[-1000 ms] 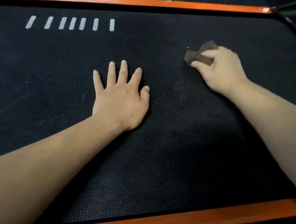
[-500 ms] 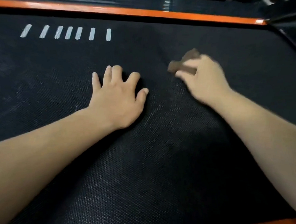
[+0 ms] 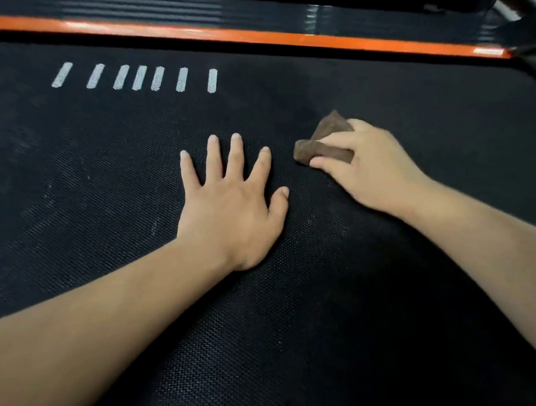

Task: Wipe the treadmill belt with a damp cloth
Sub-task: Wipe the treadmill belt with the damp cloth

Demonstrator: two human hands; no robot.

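Your left hand [image 3: 231, 213] lies palm down on the black treadmill belt [image 3: 379, 303], all 5 fingers straight and spread apart, fingertips toward 12 o'clock. Your right hand [image 3: 369, 168] sits at about 2 o'clock from the left one, close beside it but not touching. Its fingers are curled round a folded brown cloth [image 3: 329, 129], with 1 fold pinched between thumb and forefinger. The cloth rests against the belt and sticks out of the hand toward 10 o'clock, just past your left forefinger tip. Whether the cloth is damp, you cannot tell from here. At 11 o'clock from your left hand, well apart, a row of 7 short white marks [image 3: 139, 77] is printed on the belt. Along the 12 o'clock edge of the belt runs an orange side rail [image 3: 239, 36].
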